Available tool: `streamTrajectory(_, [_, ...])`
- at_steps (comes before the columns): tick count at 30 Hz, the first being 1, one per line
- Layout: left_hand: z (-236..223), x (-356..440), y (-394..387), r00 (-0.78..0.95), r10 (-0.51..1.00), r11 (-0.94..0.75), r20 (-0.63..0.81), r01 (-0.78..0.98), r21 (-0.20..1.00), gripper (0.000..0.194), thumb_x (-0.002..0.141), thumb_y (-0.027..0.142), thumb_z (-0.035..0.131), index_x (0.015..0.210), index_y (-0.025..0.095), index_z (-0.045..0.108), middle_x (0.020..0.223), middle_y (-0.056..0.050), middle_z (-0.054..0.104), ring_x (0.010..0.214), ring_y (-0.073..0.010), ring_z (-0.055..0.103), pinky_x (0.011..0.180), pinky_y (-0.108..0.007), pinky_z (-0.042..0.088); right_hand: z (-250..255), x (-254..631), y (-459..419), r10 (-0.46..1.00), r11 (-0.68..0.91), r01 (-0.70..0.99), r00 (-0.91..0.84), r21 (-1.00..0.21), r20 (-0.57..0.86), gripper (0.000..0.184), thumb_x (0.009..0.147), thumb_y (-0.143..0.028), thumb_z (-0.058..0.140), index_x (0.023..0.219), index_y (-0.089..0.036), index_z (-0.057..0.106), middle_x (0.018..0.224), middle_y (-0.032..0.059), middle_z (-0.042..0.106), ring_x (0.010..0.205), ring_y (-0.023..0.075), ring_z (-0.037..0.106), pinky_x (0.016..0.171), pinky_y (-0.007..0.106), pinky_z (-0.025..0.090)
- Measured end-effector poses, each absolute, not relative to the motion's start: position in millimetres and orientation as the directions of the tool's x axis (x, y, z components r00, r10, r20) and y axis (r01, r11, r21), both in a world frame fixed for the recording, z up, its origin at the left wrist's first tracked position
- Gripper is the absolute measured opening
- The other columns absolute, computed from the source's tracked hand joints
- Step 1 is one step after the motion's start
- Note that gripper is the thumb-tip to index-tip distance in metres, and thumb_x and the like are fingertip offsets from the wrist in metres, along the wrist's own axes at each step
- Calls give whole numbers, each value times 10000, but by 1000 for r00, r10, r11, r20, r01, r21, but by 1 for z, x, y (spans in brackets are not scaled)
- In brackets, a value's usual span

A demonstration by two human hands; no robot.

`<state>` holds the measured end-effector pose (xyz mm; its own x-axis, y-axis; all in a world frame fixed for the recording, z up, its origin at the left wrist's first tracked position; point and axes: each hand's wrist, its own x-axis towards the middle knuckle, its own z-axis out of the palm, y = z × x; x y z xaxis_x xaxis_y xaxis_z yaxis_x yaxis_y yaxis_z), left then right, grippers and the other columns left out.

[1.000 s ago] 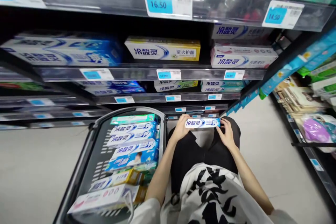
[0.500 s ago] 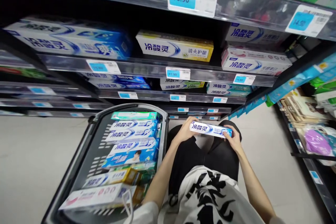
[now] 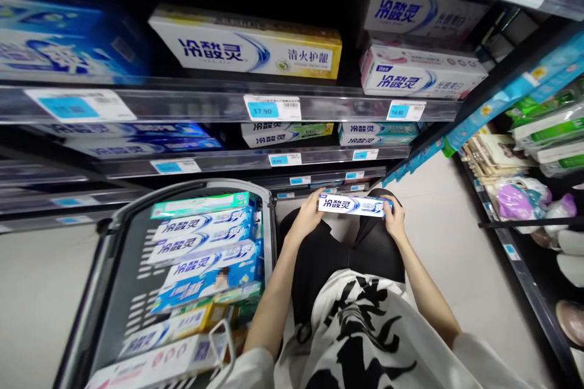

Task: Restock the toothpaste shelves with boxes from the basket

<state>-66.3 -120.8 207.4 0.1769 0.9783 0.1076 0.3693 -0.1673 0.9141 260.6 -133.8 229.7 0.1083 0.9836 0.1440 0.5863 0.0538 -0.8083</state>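
Note:
Between my two hands is a white and blue toothpaste box (image 3: pixel 349 205), held level above my knees with its printed front facing me. My left hand (image 3: pixel 312 211) grips its left end. My right hand (image 3: pixel 394 216) closes on the blue right end, thumb over the front. To the left stands a grey shopping basket (image 3: pixel 103 316) with several toothpaste boxes, among them white-and-blue boxes (image 3: pixel 201 237), a green box (image 3: pixel 201 205), a yellow-ended box (image 3: pixel 168 328) and a pink-and-white box (image 3: pixel 159 361).
Ahead, a shelf (image 3: pixel 182 100) carries a yellow toothpaste box (image 3: pixel 255 48), pink-white boxes (image 3: pixel 422 73) and blue boxes (image 3: pixel 59 42). Price tags (image 3: pixel 272 108) line its edges. On the right stands another rack with bagged goods (image 3: pixel 520 200). Pale floor (image 3: pixel 438 237) lies between.
The view has shifted closer to the shelf and to the right. Both hands still hold the toothpaste box, which is now turned more level.

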Motion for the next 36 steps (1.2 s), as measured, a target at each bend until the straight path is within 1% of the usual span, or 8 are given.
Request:
streamTrajectory(5, [210, -70, -121, 160, 978, -195, 135, 464, 864, 644, 839, -17, 514, 1457, 165, 500, 1450, -162, 590, 1361, -280, 573, 1177, -456, 459, 231, 255, -128, 988, 61, 611, 78, -789, 136, 417, 1014, -525, 493, 1183, -213, 712, 1031, 59, 764, 781, 208, 695, 684, 296, 571])
streamTrajectory(11, [216, -71, -123, 152, 981, -182, 116, 550, 815, 584, 873, -23, 456, 1419, 175, 520, 1387, -163, 612, 1274, -297, 627, 1098, -467, 515, 234, 252, -130, 989, 57, 638, 70, -768, 131, 429, 1022, -536, 473, 1199, -222, 704, 1004, 57, 765, 830, 229, 708, 768, 324, 565])
streamTrajectory(14, [218, -71, -123, 137, 983, -178, 121, 568, 803, 596, 870, -25, 455, 1427, 175, 519, 1348, -159, 624, 1230, -293, 644, 1058, -445, 538, 236, 251, -131, 990, 48, 638, 73, -768, 122, 443, 1027, -543, 463, 1210, -217, 701, 978, 55, 762, 778, 220, 695, 737, 321, 552])
streamTrajectory(20, [219, -68, -123, 126, 979, -206, 163, 548, 811, 705, 842, -26, 468, 1514, 187, 463, 1424, -154, 576, 1296, -284, 604, 1101, -427, 519, 236, 251, -130, 988, 50, 624, 82, -780, 129, 449, 1028, -549, 448, 1179, -216, 708, 1084, 73, 772, 869, 233, 713, 805, 336, 551])
streamTrajectory(25, [222, -67, -125, 158, 971, -238, 179, 575, 783, 822, 856, -19, 462, 1627, 242, 351, 1463, -131, 546, 1307, -268, 593, 1124, -403, 503, 234, 254, -129, 988, 49, 604, 89, -796, 128, 446, 1023, -550, 455, 1163, -213, 711, 1057, 71, 770, 862, 235, 709, 758, 325, 549])
streamTrajectory(28, [224, -67, -125, 200, 965, -259, 168, 634, 729, 827, 872, -27, 435, 1626, 307, 382, 1493, -109, 521, 1320, -261, 587, 1114, -384, 509, 233, 255, -129, 989, 36, 585, 96, -810, 113, 447, 1018, -553, 469, 1165, -209, 713, 985, 61, 765, 726, 208, 682, 656, 305, 536])
streamTrajectory(30, [223, -67, -125, 216, 963, -267, 162, 669, 694, 823, 873, -34, 415, 1617, 318, 408, 1491, -111, 518, 1335, -267, 576, 1102, -384, 518, 233, 256, -130, 989, 30, 569, 102, -822, 107, 448, 1011, -556, 480, 1160, -206, 716, 959, 59, 760, 698, 201, 673, 620, 299, 538])
streamTrajectory(36, [220, -66, -125, 270, 947, -319, 174, 727, 609, 799, 880, -14, 429, 1618, 290, 393, 1404, -122, 563, 1315, -273, 564, 1085, -390, 517, 236, 257, -134, 984, 68, 493, 108, -867, 139, 422, 988, -541, 533, 1159, -202, 719, 1196, 115, 736, 1043, 279, 704, 783, 372, 617])
